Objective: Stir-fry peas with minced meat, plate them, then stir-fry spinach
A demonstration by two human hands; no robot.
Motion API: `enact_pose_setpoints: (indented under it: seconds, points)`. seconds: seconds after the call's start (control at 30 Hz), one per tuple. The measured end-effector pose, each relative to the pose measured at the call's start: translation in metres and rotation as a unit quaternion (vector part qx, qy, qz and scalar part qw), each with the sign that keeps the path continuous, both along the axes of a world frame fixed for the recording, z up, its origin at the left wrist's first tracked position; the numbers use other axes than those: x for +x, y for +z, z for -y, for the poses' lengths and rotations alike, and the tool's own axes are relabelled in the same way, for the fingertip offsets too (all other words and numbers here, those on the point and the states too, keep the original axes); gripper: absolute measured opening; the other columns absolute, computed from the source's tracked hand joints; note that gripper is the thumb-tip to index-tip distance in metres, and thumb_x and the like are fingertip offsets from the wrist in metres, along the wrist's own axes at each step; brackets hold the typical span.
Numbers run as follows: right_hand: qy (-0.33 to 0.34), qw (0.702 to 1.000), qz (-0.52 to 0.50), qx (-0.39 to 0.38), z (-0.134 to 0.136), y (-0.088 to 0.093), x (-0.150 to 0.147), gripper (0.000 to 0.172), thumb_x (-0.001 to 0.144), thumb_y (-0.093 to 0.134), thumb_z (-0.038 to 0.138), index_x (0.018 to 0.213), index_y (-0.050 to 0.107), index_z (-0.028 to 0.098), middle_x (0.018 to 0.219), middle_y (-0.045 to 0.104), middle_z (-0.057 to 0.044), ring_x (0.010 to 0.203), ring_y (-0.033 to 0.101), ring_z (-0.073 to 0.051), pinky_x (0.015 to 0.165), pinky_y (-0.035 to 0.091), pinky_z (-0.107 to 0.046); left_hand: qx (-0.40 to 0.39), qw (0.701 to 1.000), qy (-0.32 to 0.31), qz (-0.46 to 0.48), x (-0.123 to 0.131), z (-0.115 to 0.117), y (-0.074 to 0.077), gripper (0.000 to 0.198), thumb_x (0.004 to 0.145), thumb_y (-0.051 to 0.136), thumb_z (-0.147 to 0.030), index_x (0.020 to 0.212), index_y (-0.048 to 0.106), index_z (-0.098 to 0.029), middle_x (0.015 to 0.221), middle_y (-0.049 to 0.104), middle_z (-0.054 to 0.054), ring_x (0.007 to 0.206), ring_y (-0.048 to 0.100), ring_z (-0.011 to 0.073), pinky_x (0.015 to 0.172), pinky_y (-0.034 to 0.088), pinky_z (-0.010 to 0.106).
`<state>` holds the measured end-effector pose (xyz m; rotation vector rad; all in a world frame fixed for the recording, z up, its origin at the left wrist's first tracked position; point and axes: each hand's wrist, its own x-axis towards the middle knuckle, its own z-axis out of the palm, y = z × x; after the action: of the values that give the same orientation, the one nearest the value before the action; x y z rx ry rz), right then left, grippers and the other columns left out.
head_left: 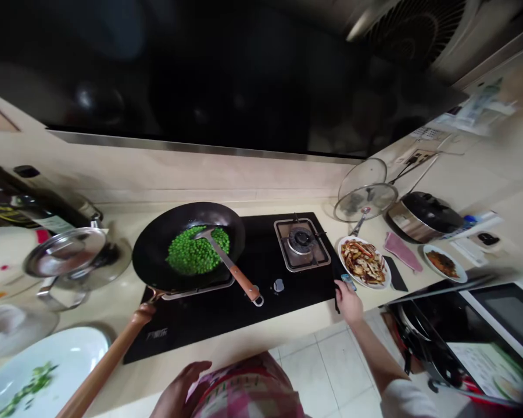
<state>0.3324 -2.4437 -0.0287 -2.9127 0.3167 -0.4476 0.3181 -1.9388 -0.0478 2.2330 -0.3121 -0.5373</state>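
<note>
My right hand [349,304] reaches to the right front corner of the black hob [261,290], fingers pinched on a small blue-and-silver object [348,282] beside a plate of fried pieces [364,262]. Low down, my left hand [178,390] lies with loosely curved fingers against a pink checked cloth [248,389] at my waist and holds nothing. A black wok [157,255] of green peas [192,252] stands on the left burner. A spatula [230,265] with a wooden handle rests in it. The wok's long wooden handle [104,366] points toward me.
The right gas burner [301,241] is bare. At the right stand a glass lid [366,191], a rice cooker [422,215], a pink cloth [401,249] and a small plate [444,264]. On the left are a steel lidded pot [70,255], bottles [26,203] and a white plate with green bits [39,371].
</note>
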Motion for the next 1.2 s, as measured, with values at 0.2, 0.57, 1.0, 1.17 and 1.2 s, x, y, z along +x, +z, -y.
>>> enact_pose_setpoints:
  seconds: [0.2, 0.57, 1.0, 1.17, 1.2]
  points:
    - [0.130, 0.986, -0.097, -0.031, 0.056, -0.022, -0.001, 0.062, 0.065, 0.034, -0.009, 0.094, 0.074, 0.029, 0.114, 0.070, -0.005, 0.099, 0.068, -0.024, 0.079, 0.058, -0.033, 0.027, 1.000, -0.012, -0.009, 0.003, 0.025, 0.020, 0.030, 0.086, 0.050, -0.035, 0.107, 0.068, -0.024, 0.108, 0.073, 0.007, 0.093, 0.071, 0.0231, 0.082, 0.057, 0.031]
    - [0.345, 0.908, -0.049, -0.231, 0.088, -0.056, 0.004, 0.052, 0.070, 0.040, -0.004, 0.100, 0.071, 0.026, 0.109, 0.069, -0.006, 0.096, 0.066, -0.023, 0.084, 0.056, -0.036, 0.024, 0.998, 0.015, -0.062, -0.002, 0.036, 0.056, 0.031, 0.088, 0.049, -0.030, 0.113, 0.066, -0.024, 0.113, 0.069, 0.008, 0.098, 0.067, 0.0216, 0.087, 0.052, 0.030]
    - [0.283, 0.910, -0.160, -0.255, 0.030, -0.039, 0.004, 0.033, 0.079, 0.052, 0.004, 0.102, 0.065, 0.023, 0.110, 0.066, -0.008, 0.095, 0.059, -0.023, 0.076, 0.049, -0.034, 0.008, 0.999, -0.023, -0.042, 0.007, 0.038, 0.028, 0.031, 0.088, 0.049, -0.039, 0.110, 0.067, -0.026, 0.111, 0.072, 0.007, 0.096, 0.069, 0.0220, 0.085, 0.055, 0.031]
    - [0.314, 0.902, -0.203, -0.216, 0.020, -0.022, 0.021, 0.022, 0.077, 0.058, 0.002, 0.087, 0.062, 0.021, 0.099, 0.065, -0.006, 0.090, 0.058, -0.020, 0.075, 0.046, -0.031, 0.010, 0.999, -0.038, -0.036, 0.009, 0.041, 0.019, 0.032, 0.087, 0.050, -0.038, 0.110, 0.068, -0.026, 0.110, 0.073, 0.006, 0.091, 0.071, 0.0216, 0.081, 0.056, 0.030]
    - [0.313, 0.906, -0.202, -0.199, 0.018, -0.018, 0.025, 0.022, 0.077, 0.059, 0.002, 0.086, 0.062, 0.021, 0.096, 0.065, -0.005, 0.088, 0.058, -0.019, 0.075, 0.046, -0.031, 0.012, 0.998, -0.041, -0.039, 0.009, 0.041, 0.018, 0.032, 0.086, 0.049, -0.037, 0.110, 0.068, -0.026, 0.110, 0.073, 0.006, 0.091, 0.071, 0.0216, 0.081, 0.056, 0.030]
